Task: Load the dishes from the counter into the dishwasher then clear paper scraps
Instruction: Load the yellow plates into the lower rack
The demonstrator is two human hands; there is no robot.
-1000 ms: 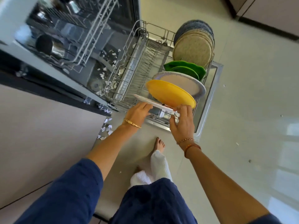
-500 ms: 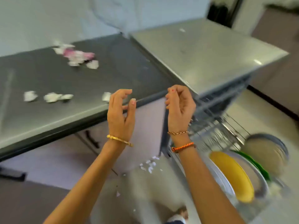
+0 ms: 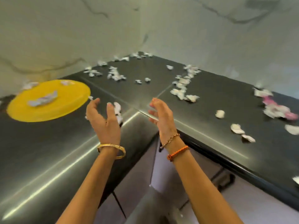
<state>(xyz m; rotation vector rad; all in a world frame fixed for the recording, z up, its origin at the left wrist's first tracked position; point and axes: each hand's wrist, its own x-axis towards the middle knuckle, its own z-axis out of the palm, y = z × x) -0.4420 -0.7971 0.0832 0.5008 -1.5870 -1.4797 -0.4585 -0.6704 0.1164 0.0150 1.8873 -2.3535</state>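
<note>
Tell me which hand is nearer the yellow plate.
Left. The left hand hovers just off the right edge of the yellow plate, fingertips almost at its rim. The right hand is farther right, over the counter corner, beyond the left hand.

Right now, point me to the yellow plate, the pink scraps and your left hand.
yellow plate point(image 3: 68, 101): head view, bare patch of its right half.
pink scraps point(image 3: 275, 109): head view, middle of the pink-and-white pile at far right.
left hand point(image 3: 103, 120): head view, back of the hand.
</note>
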